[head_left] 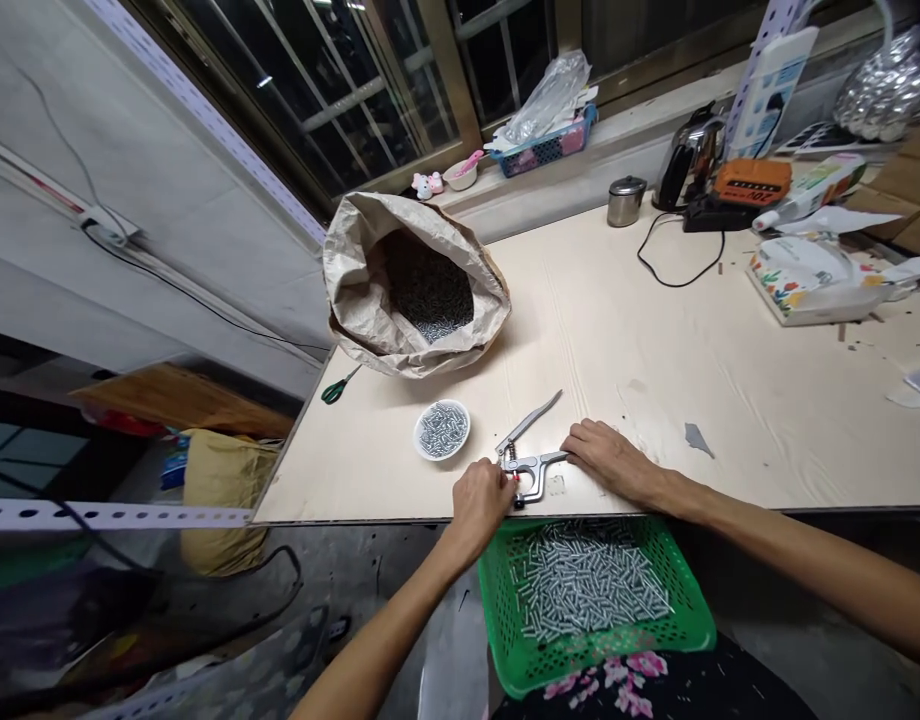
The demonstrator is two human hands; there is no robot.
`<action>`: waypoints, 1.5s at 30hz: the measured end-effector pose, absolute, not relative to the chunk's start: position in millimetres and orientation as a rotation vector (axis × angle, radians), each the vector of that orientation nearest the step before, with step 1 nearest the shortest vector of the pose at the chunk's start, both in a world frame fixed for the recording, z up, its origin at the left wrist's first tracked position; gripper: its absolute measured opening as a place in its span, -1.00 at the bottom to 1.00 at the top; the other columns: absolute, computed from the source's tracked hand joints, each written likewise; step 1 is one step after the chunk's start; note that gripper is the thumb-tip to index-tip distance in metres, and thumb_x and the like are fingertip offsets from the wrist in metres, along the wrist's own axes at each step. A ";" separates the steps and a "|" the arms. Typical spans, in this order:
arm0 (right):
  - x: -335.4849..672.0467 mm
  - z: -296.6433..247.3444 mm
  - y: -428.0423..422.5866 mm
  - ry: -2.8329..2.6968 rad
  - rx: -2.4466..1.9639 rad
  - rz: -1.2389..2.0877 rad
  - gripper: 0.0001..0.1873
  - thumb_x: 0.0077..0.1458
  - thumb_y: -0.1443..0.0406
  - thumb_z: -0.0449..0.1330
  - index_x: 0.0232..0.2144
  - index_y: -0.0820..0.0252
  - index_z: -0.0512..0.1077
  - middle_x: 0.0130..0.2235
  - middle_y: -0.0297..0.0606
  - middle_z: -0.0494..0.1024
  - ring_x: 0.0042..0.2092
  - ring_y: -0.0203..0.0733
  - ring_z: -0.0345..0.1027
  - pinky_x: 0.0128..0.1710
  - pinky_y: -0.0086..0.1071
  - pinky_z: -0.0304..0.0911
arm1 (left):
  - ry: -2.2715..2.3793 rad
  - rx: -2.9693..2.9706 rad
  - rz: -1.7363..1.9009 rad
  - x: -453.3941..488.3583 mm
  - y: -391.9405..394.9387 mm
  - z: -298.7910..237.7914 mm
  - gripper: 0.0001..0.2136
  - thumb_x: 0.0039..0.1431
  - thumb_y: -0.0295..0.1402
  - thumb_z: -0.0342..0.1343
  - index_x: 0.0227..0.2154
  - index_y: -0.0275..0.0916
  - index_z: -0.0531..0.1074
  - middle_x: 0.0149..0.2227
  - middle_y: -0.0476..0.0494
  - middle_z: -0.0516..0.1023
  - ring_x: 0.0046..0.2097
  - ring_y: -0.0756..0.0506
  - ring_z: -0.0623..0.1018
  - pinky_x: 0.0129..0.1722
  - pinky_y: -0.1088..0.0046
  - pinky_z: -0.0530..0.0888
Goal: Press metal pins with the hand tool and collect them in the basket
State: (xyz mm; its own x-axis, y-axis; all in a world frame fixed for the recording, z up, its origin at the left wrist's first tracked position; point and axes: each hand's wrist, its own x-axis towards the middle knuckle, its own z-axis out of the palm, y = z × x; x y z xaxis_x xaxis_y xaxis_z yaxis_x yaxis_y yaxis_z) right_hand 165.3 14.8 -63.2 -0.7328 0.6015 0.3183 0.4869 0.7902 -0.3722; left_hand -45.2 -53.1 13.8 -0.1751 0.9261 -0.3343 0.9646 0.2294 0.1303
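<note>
A metal hand press tool [527, 455] lies near the front edge of the pale wooden table [655, 380], its long lever raised. My left hand [481, 500] is closed in a pinch at the tool's jaw, on something too small to name. My right hand [608, 458] lies flat on the table with its fingers pressed on the tool's base. A small white bowl [442, 430] of little metal pieces sits just left of the tool. A green plastic basket [591, 600] full of small metal tubes rests on my lap below the table edge.
An open paper sack [415, 290] of dark metal parts stands at the table's back left, green-handled scissors [340, 385] beside it. A kettle [689, 155], a metal tin [626, 200], a black cord [677, 265] and a tissue pack [812, 280] occupy the back right.
</note>
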 end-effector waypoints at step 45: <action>166.0 -56.6 9.9 -2.542 -0.693 -0.089 -0.73 0.26 0.44 -0.05 -0.41 0.19 0.39 -0.43 -0.28 0.40 -0.34 -0.20 0.14 -0.25 -0.27 -0.04 | 1.934 1.113 0.845 -55.4 -73.3 -4.4 -0.64 -0.10 -0.09 0.17 -0.43 -0.34 0.54 -0.45 -0.14 0.57 -0.42 -0.05 0.49 -0.47 0.52 0.36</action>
State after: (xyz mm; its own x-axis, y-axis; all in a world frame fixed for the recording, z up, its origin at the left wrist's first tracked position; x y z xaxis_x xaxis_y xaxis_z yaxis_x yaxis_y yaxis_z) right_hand 166.0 9.9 -56.6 -0.7454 0.4591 0.4833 0.4918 0.8682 -0.0661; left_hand -55.4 -73.3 -4.4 -0.3521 0.8960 -0.2707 0.4103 0.4077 0.8157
